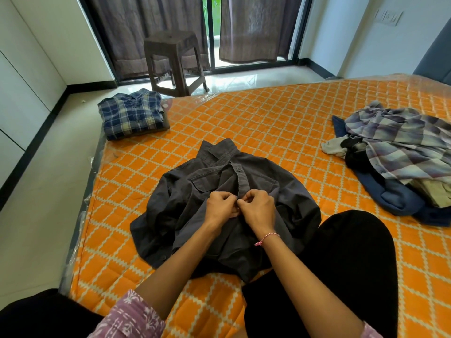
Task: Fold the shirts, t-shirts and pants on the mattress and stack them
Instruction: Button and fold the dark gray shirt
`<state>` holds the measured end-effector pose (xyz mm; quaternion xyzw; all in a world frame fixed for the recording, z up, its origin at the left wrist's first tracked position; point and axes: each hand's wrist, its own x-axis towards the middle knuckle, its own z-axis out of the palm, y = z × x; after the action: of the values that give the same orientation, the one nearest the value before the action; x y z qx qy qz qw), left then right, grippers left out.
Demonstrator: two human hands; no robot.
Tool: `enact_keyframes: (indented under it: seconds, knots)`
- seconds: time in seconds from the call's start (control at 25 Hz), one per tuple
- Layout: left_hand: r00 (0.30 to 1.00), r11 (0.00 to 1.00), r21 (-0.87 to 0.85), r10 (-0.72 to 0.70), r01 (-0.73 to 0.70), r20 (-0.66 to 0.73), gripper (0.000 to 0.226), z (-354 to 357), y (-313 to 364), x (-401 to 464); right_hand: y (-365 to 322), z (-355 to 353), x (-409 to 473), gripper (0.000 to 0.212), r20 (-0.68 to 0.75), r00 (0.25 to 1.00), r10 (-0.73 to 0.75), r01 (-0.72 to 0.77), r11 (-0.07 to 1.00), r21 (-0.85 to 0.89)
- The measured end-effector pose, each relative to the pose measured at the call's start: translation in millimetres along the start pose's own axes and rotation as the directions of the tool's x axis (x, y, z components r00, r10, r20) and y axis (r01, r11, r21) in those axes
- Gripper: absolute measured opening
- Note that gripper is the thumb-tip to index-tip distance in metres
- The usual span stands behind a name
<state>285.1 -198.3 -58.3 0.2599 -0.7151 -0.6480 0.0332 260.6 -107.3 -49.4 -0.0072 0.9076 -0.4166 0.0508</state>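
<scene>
Both hands point(240, 207) pinching grey shirt point(219, 198) placket, mid-mattress point(280, 118), edges well apart.

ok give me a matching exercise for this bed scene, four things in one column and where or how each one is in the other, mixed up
Things:
1. dark grey shirt
2. blue plaid shirt
3. pile of unfolded clothes
4. brown stool

States:
A. on the floor by the curtains
B. folded at the mattress's far left corner
C. pinched at the placket by both hands
D. heaped on the right side of the mattress

Pairs: 1-C, 2-B, 3-D, 4-A
</scene>
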Motion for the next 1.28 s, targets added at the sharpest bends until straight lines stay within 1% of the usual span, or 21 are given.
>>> enact_keyframes:
  seconds: [0.08,0.16,0.24,0.36,0.44,0.52,0.6,0.68,0.72,0.8,0.88,0.92,0.96,1.0,1.04,1.08,1.2,1.24,1.28]
  knots:
    - [1.0,0.996,-0.088,-0.027,0.028,0.013,0.027,0,2,-1,-4,1,-2,0.013,-0.029,0.998,-0.049,0.045,0.993,-0.106]
    - [0.998,0.99,-0.124,-0.064,0.066,0.023,0.029,-2,1,0,-5,3,-4,0.015,-0.03,0.994,-0.103,0.097,0.982,-0.161]
    - [0.997,0.99,-0.115,-0.078,0.081,0.025,0.031,-2,0,3,-6,3,-7,0.015,-0.015,0.991,-0.134,0.129,0.975,-0.182]
    - [1.0,0.999,-0.045,0.0,0.0,0.001,0.035,-2,0,7,-9,0,-3,0.018,-0.025,0.99,-0.14,0.132,0.97,-0.206]
    - [0.999,0.999,-0.029,0.032,-0.032,0.011,0.037,-4,0,8,-11,0,1,0.019,-0.007,0.987,-0.158,0.152,0.959,-0.238]
    - [0.999,0.999,-0.046,-0.002,0.004,0.04,0.035,-8,-3,9,-12,1,5,0.017,0.051,0.98,-0.193,0.2,0.943,-0.265]
    - [0.996,0.995,-0.07,-0.059,0.064,0.066,0.035,-10,-4,10,-11,1,5,0.016,0.075,0.968,-0.238,0.25,0.928,-0.277]
    - [0.992,0.993,-0.088,-0.071,0.081,0.103,0.035,-10,-4,13,-10,0,4,0.016,0.047,0.958,-0.282,0.284,0.919,-0.273]
    - [0.992,0.993,-0.094,-0.06,0.071,0.115,0.034,-10,-5,15,-10,-1,4,0.017,0.025,0.96,-0.277,0.274,0.927,-0.255]
    - [0.992,0.994,-0.098,-0.026,0.038,0.125,0.034,-7,-10,18,-11,-7,6,0.02,0.021,0.98,-0.2,0.2,0.957,-0.21]
    - [0.989,0.994,-0.11,0.002,0.015,0.151,0.033,-4,-15,20,-11,-12,13,0.023,0.066,0.995,-0.08,0.089,0.986,-0.142]
    - [0.984,0.991,-0.136,0.011,0.013,0.175,0.032,-3,-17,21,-9,-15,17,0.023,0.105,0.994,0.001,0.002,1.0,-0.029]
    - [0.979,0.983,-0.182,0.016,0.022,0.204,0.031,-1,-18,21,-7,-18,19,0.022,0.167,0.982,0.089,-0.111,0.986,0.127]
    - [0.972,0.969,-0.243,0.015,0.045,0.236,0.03,0,-17,22,-6,-21,21,0.021,0.244,0.955,0.171,-0.238,0.929,0.282]
    - [0.964,0.949,-0.307,0.008,0.077,0.266,0.029,1,-16,22,-4,-23,21,0.021,0.325,0.918,0.229,-0.352,0.849,0.395]
    - [0.958,0.925,-0.364,-0.003,0.112,0.288,0.027,2,-15,22,-3,-24,20,0.021,0.392,0.882,0.262,-0.434,0.775,0.459]
    - [0.947,0.853,-0.481,-0.044,0.201,0.319,0.024,3,-16,20,1,-23,21,0.022,0.522,0.799,0.299,-0.584,0.59,0.557]
    - [0.945,0.848,-0.487,-0.046,0.208,0.324,0.023,1,-16,19,3,-23,22,0.022,0.566,0.768,0.301,-0.63,0.517,0.579]
    - [0.943,0.865,-0.461,-0.043,0.2,0.329,0.021,-1,-15,19,6,-23,23,0.022,0.605,0.737,0.301,-0.668,0.458,0.586]
